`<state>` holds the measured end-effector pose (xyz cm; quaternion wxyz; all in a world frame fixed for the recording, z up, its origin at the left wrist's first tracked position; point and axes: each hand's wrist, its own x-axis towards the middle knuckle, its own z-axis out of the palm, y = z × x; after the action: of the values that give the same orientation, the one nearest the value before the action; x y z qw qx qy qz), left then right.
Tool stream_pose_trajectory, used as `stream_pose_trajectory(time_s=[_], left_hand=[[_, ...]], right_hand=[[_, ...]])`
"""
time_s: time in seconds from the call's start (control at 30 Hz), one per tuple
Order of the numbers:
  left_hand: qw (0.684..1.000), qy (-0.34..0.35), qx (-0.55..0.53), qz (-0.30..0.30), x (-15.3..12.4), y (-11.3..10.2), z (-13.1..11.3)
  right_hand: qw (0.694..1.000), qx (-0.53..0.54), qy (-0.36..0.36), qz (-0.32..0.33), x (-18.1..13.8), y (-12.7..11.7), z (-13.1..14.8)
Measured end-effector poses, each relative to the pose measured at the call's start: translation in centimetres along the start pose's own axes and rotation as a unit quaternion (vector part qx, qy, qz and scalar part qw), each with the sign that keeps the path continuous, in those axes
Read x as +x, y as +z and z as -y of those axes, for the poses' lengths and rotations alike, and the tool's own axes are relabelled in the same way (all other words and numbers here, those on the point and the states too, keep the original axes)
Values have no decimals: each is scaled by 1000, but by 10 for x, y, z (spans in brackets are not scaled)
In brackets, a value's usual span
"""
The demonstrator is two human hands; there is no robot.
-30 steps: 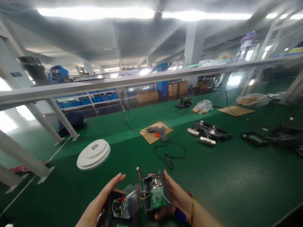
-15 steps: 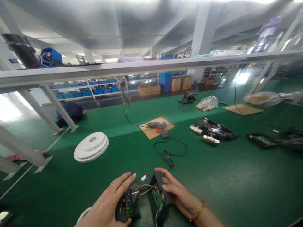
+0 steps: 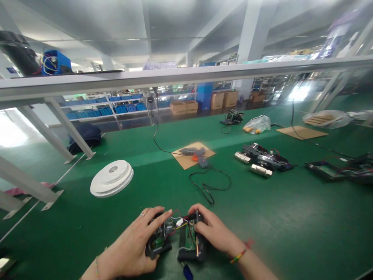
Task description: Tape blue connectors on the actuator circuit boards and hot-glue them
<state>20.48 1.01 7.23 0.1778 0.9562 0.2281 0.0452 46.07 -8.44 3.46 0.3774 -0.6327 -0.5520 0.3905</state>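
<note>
My left hand (image 3: 135, 237) is wrapped round one black plastic housing half (image 3: 154, 245), which has a green board and clear parts inside. Its mate, a black housing half with a green circuit board (image 3: 190, 237), is gripped at its right side by my right hand (image 3: 217, 231). Thin red, yellow and pale wires with a white connector (image 3: 180, 223) run between the halves. A small blue piece (image 3: 187, 271) hangs at the lower end of the right half. Both halves are held low over the green table, insides facing up.
A hot glue gun (image 3: 192, 151) lies on cardboard ahead, its black cord (image 3: 215, 189) looping nearer. White stacked reels (image 3: 112, 179) sit at left. Black assemblies with metal cylinders (image 3: 261, 170) lie at right, with open black housings (image 3: 326, 171) beyond. A shelf beam (image 3: 186, 76) crosses above.
The right housing half has turned from standing on edge to lying flatter, its board now facing up. The white connector has dropped between the halves, and the blue piece has come into view.
</note>
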Motion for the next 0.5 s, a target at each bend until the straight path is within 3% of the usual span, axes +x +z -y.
stream_pose_trajectory(time_s=[0.1, 0.2, 0.37, 0.5], left_hand=[[1000, -9, 4, -13, -5, 3, 5], [999, -31, 3, -16, -11, 2, 10], [993, -98, 41, 42, -18, -12, 3], [990, -65, 118, -27, 2, -2, -21]], right_hand=[[1000, 4, -1, -7, 4, 6, -15], [998, -25, -49, -28, 2, 11, -22], [987, -91, -122, -53, -2, 18, -20], [981, -121, -145, -51, 0, 23, -26]])
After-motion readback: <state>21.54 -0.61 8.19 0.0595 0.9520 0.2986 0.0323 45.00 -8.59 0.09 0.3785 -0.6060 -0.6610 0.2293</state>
